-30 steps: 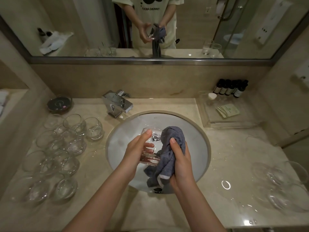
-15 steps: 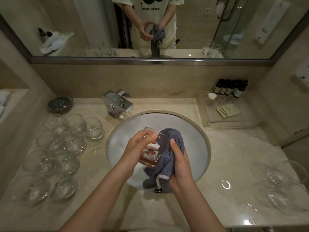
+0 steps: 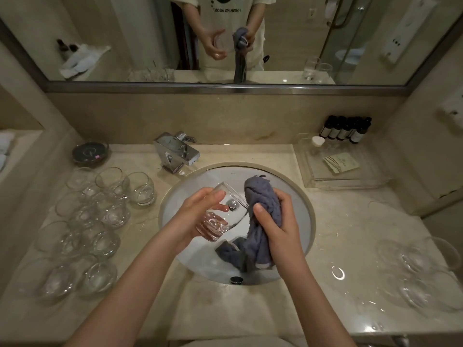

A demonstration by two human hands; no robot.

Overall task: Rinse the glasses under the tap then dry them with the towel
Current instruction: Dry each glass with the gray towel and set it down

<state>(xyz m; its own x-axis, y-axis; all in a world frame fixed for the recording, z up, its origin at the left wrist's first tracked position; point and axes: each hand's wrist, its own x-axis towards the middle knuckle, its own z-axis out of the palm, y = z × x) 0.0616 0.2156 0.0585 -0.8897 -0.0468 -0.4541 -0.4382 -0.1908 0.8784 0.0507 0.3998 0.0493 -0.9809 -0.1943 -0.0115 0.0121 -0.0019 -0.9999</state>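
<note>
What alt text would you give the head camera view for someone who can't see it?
Over a round sink, the left hand holds a tilted clear glass while the right hand grips a grey towel beside it. More glasses crowd the counter's left.

One towel, one tap, five dark bottles (glasses too crowded to count)

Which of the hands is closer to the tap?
Left. The left hand holds the glass just in front of the tap; the right hand, gripping the towel, is further right.
</note>
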